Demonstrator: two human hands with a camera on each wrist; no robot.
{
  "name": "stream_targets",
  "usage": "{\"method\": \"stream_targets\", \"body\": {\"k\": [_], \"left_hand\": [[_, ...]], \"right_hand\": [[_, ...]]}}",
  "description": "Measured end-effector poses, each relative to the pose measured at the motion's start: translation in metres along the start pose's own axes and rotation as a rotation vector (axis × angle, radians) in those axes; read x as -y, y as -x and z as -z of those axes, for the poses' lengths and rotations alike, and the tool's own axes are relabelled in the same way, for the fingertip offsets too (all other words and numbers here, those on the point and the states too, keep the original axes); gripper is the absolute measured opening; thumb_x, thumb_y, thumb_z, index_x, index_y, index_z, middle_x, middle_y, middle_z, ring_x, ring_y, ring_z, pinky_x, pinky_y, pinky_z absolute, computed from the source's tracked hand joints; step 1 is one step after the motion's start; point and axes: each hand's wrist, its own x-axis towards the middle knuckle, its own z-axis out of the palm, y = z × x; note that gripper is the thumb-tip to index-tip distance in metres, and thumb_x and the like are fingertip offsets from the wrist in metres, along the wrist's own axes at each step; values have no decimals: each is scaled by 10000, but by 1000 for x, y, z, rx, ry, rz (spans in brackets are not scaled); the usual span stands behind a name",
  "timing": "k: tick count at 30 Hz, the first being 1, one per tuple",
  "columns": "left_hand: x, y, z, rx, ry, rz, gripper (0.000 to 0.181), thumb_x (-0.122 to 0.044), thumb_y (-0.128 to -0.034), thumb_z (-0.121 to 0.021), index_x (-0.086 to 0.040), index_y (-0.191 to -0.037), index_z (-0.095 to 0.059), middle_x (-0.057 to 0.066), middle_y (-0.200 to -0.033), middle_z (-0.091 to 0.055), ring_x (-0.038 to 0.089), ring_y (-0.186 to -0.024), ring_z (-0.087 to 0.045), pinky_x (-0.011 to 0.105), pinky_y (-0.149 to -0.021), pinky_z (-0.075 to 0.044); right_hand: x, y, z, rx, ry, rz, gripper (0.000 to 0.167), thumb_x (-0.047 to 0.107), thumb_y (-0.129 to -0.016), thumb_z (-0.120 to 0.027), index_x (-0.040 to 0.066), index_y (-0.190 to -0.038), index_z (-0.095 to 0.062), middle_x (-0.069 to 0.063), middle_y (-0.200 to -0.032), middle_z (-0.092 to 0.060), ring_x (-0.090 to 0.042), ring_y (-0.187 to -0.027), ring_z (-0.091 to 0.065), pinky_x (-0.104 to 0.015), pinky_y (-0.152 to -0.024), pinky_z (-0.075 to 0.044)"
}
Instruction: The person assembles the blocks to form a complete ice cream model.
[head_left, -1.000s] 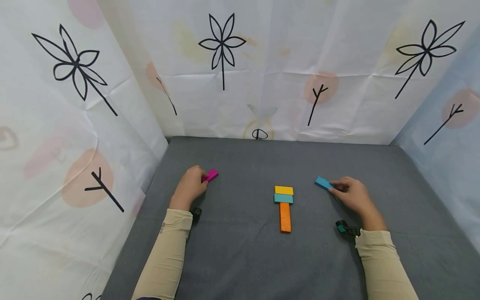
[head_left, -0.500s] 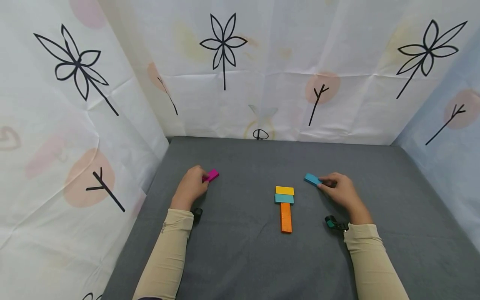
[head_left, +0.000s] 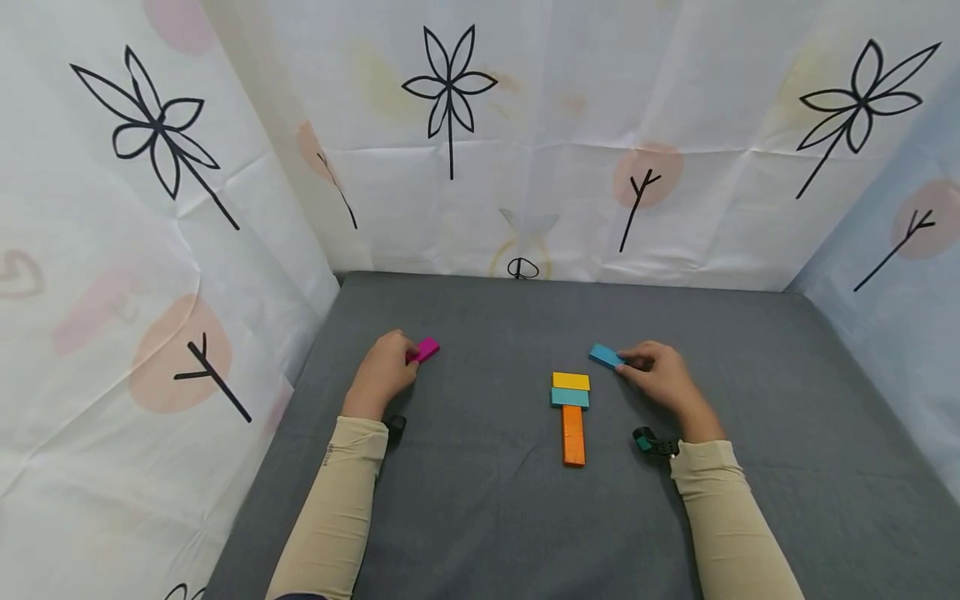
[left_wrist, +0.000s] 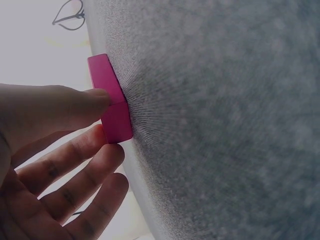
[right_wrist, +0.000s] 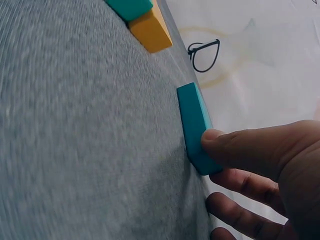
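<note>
In the head view my left hand (head_left: 382,372) pinches a magenta block (head_left: 427,349) at the left of the table. The left wrist view shows the thumb across the magenta block (left_wrist: 111,100), with the other fingers spread below it. My right hand (head_left: 663,379) pinches a blue block (head_left: 606,357) by its near end, thumb on one side, as the blue block (right_wrist: 192,120) shows in the right wrist view. Between the hands lie a yellow block (head_left: 571,381), a teal block (head_left: 570,397) touching it, and an orange block (head_left: 573,436) lengthwise below, forming a T-like shape.
A grey cloth (head_left: 480,517) covers the table. White curtains (head_left: 555,125) with drawn flowers stand behind it and along the left, and a bluish one on the right. A dark strap with a camera (head_left: 655,442) sits at my right wrist.
My right hand has moved left with the blue block, ending up above and right of the yellow block. The left hand and its magenta block have stayed in place.
</note>
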Motion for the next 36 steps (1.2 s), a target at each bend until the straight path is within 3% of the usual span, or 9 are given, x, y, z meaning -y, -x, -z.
{"method": "stream_targets", "body": {"k": [24, 36], "left_hand": [[0, 1, -1, -6, 5, -8, 213, -13, -951, -737, 50, -1146, -795, 176, -1063, -702, 309, -967, -668, 499, -913, -576], [2, 0, -2, -4, -2, -4, 221, -15, -965, -720, 58, -1163, -785, 183, -1079, -700, 314, -995, -678, 496, -925, -584]], "right_hand": [[17, -13, -17, 45, -4, 30, 234, 128, -994, -732, -9, -1171, -801, -192, -1119, -715, -272, -912, -580, -310, -735, -446], [21, -15, -22, 65, -29, 63, 223, 118, -993, -729, -2, -1165, -804, -185, -1133, -720, -262, -922, -613, -335, -755, -481]]}}
